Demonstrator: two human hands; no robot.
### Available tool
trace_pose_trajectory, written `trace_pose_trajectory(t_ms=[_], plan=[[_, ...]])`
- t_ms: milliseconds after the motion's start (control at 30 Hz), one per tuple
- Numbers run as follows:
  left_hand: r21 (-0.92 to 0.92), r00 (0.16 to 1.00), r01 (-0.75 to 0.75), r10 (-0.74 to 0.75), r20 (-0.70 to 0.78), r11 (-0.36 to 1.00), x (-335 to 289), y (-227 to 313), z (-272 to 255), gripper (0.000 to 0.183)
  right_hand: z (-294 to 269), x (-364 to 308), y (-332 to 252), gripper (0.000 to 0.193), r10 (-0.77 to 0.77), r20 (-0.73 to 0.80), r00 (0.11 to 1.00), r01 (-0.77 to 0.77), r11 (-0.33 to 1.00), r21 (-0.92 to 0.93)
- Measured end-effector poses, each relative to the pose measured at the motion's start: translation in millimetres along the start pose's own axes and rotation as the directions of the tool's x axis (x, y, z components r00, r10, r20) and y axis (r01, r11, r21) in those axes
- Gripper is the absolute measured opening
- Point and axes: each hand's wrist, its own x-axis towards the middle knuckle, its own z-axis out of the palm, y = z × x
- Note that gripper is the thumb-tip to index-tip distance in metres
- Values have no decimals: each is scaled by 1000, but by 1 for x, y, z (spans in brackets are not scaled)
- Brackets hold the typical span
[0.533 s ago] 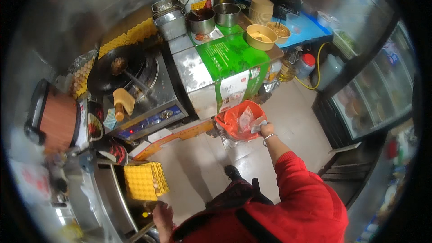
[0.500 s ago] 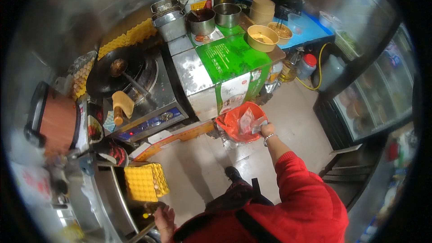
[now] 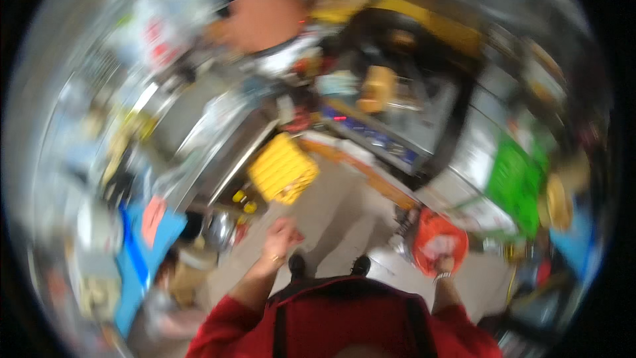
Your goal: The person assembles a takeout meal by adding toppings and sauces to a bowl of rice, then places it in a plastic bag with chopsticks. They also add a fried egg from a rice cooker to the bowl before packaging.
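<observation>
The whole view is smeared by motion. My right hand (image 3: 445, 266) is at the near right side of an orange-red bucket (image 3: 424, 260) on the floor. Pale, see-through plastic (image 3: 440, 246) shows inside the bucket. Blur hides whether that hand grips the rim or the plastic. My left hand (image 3: 281, 238) hangs in front of my body, above the floor. Its fingers look partly curled, but they are too blurred to read. Nearest to it is a stack of yellow egg trays (image 3: 281, 166) beside the metal counter.
A stove (image 3: 404, 126) with a dark wok stands ahead, a wooden-handled tool (image 3: 377, 89) on its near edge. Right of it are a green and white covered counter (image 3: 513, 185) and bowls (image 3: 558, 205). A reddish-brown cooker (image 3: 265, 16) stands far left; blue sheeting (image 3: 136, 258) lies left.
My view has swung left, so the stove and bucket now appear farther right. My left hand has come up in front of my body. My right hand remains at the bucket.
</observation>
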Motion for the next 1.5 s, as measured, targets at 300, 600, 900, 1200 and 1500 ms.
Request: trace_pose_trajectory(t_ms=[300, 600, 900, 1200, 1500], plan=[[-534, 996, 75, -41, 75, 842, 3, 39, -74, 45, 88, -216, -507, 36, -989, 149, 6, 845, 84, 527], [-437, 953, -218, 286, 96, 873, -7, 35, -245, 37, 200, -383, -652, 36, -893, -79, -444, 552, -342, 761], [-963, 920, -85, 391, 23, 257, -36, 35, -336, 38, 298, -430, -707, 28, -578, -68, -813, 157, -331, 930], [-614, 786, -587, 191, -588, 527, -142, 54, -375, 46, 367, -563, -703, 22, -382, -234, -894, -154, -230, 961], [-325, 382, -812, 21, -924, 485, -325, -25, -442, 50, 391, -697, -629, 15, -395, 402, -826, 362, 175, 916]])
